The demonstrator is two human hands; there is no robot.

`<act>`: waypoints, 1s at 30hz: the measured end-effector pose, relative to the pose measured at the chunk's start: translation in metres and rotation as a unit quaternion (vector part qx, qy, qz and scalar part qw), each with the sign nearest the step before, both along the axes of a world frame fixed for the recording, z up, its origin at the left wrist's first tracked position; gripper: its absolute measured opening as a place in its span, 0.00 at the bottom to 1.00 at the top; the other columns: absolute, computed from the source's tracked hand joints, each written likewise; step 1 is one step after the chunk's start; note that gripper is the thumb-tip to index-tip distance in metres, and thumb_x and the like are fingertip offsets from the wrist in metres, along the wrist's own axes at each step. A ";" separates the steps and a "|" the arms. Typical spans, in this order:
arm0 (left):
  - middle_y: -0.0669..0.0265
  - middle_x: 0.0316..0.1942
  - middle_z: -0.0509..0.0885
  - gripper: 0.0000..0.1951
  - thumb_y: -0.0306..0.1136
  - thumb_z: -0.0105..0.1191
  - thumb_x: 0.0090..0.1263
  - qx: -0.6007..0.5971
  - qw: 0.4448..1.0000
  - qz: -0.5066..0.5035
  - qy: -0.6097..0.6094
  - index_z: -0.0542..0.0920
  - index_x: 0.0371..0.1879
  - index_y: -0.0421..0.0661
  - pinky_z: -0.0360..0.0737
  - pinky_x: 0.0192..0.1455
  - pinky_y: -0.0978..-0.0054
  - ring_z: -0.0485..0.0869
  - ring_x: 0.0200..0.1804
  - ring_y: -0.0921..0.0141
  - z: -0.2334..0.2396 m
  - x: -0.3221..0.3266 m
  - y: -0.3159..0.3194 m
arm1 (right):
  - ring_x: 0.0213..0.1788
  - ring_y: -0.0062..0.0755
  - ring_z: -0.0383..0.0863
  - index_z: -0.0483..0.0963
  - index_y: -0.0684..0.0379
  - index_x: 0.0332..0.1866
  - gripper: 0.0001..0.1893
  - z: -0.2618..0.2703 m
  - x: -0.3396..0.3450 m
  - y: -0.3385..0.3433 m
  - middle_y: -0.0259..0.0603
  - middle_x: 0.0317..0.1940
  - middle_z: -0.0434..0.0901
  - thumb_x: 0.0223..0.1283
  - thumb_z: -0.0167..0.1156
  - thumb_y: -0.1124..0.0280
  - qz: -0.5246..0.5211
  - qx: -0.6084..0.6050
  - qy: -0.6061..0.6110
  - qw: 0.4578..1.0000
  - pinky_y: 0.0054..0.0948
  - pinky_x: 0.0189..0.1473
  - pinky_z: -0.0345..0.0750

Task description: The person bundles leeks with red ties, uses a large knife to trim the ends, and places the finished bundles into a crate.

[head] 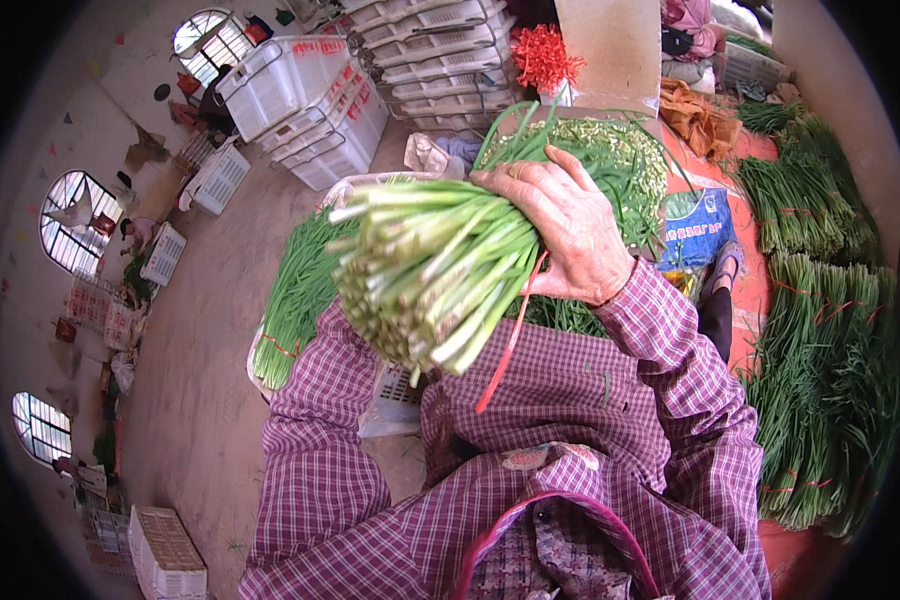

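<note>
A thick bundle of garlic chives (427,262) is held up in front of my chest, its pale cut stem ends towards me and to the left. My right hand (570,221) grips it from above and the right, thumb below and fingers across the top. A red tie (506,352) hangs from the bundle beside my thumb, one loose end dangling over my checked apron (547,375). My left sleeve (322,375) runs up behind the bundle, which hides my left hand. Green leaves (521,131) stick out beyond my right hand.
A container of tied chives (300,277) stands at left. Leaf trimmings (615,165) lie ahead near red ties (544,60). Tied bundles (817,375) line the right side on a red sheet (750,300). White crates (322,105) are stacked at back left. Other people work by the windows.
</note>
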State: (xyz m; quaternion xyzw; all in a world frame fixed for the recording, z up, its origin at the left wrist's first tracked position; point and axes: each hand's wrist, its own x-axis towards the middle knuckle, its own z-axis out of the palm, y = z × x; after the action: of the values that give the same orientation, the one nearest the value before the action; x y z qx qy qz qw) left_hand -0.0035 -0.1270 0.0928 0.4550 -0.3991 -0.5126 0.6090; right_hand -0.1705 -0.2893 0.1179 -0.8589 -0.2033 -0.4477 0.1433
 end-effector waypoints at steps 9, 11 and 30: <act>0.47 0.57 0.73 0.46 0.62 0.55 0.62 0.171 0.908 0.187 -0.335 0.59 0.67 0.34 0.75 0.58 0.63 0.77 0.57 0.60 0.076 -0.022 0.044 | 0.41 0.32 0.82 0.66 0.69 0.57 0.38 0.029 -0.004 -0.013 0.47 0.45 0.80 0.44 0.73 0.58 0.122 0.450 0.111 0.878 0.31 0.48 0.78; 0.55 0.60 0.71 0.50 0.54 0.68 0.53 -0.106 0.916 0.212 -0.325 0.56 0.69 0.39 0.75 0.57 0.68 0.77 0.56 0.64 0.059 -0.033 0.031 | 0.45 0.30 0.81 0.65 0.70 0.60 0.35 0.030 -0.009 -0.007 0.47 0.49 0.79 0.48 0.71 0.64 0.188 0.523 0.173 0.813 0.30 0.52 0.77; 0.63 0.50 0.81 0.25 0.28 0.62 0.57 -0.048 0.952 0.297 0.049 0.73 0.56 0.38 0.74 0.57 0.74 0.79 0.50 0.73 -0.035 -0.110 -0.030 | 0.32 0.23 0.76 0.75 0.66 0.46 0.12 -0.003 -0.003 -0.069 0.41 0.35 0.81 0.63 0.59 0.69 -0.033 0.500 -0.026 0.865 0.25 0.40 0.76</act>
State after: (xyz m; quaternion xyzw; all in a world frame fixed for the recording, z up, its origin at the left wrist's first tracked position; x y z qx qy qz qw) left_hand -0.1132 -0.1573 0.0576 0.4972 -0.2394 -0.3103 0.7741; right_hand -0.1731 -0.3584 0.1149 -0.6664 0.0723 -0.5161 0.5333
